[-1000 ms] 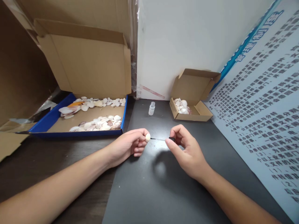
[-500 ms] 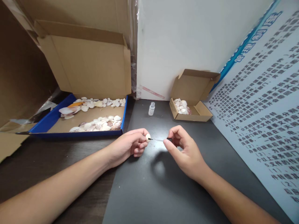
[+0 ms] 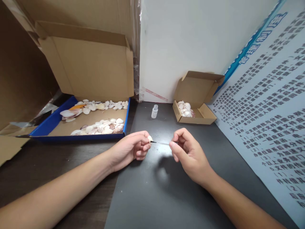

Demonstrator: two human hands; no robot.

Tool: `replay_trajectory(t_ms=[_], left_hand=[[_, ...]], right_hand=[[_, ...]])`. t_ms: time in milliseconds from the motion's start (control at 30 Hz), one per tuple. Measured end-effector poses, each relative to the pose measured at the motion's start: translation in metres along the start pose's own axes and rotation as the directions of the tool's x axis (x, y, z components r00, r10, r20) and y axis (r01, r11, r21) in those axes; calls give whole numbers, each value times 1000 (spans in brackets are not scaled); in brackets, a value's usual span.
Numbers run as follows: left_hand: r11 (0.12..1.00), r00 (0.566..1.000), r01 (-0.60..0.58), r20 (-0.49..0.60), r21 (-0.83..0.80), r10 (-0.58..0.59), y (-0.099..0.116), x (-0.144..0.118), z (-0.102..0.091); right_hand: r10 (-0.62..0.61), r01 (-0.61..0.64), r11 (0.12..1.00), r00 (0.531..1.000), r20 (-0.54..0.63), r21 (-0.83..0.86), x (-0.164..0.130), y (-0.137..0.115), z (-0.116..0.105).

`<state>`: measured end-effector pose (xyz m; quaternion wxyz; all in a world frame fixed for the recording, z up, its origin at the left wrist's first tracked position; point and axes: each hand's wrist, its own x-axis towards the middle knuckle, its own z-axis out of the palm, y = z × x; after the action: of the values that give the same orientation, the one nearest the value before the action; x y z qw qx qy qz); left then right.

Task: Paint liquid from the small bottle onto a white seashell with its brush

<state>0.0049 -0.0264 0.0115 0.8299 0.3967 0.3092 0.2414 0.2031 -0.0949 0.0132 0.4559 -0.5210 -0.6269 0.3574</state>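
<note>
A thin brush [image 3: 162,143] bars the gap between my left hand [image 3: 133,146] and right hand [image 3: 189,152], while the grey mat [image 3: 143,197] offers me passage on the near side. On the far side, a glass bottle [image 3: 154,112] stands with room around it, between a blue-sided box [image 3: 81,137] at left and a small carton [image 3: 197,120] at right; a printed panel [image 3: 262,127] walls off the right.

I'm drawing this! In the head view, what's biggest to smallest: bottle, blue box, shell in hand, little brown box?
1. Blue box
2. Brown box
3. Bottle
4. Shell, partly hidden by left hand
</note>
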Motion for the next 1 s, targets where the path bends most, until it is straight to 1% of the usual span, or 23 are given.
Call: replay_trajectory(t_ms=[67,167,300,333,467,500,633,800,1000], left_hand=[[1000,1000,-4,3,-12,4,0,0,0],[1000,1000,-12,17,-14,13,-1,0,-1],[1000,1000,-13,15,-24,13,-2,1,-1],[1000,1000,-14,13,-27,15,-2,1,-1],[1000,1000,-24,18,-16,24,-2,1,-1],[1000,1000,-27,15,-14,27,-2,1,-1],[998,998,-54,-11,-26,54,-2,0,0],[996,996,-86,-25,-17,85,-2,1,1],[996,994,-94,-47,0,94,-2,2,1]], right_hand=[[6,-6,1000,1000,5,-18,0,0,0],[0,-3,995,999,-33,-102,1,0,0],[-17,17,1000,1000,-15,7,2,3,0],[-18,18,1000,1000,-12,10,2,3,0],[-25,19,993,998,-49,-113,1,3,0],[-30,24,993,998,-56,-117,0,2,-1],[-46,45,998,998,-48,-37,0,2,-1],[-44,36,990,998,-55,-138,0,1,0],[-107,105,993,993,-53,-45,-2,0,-1]])
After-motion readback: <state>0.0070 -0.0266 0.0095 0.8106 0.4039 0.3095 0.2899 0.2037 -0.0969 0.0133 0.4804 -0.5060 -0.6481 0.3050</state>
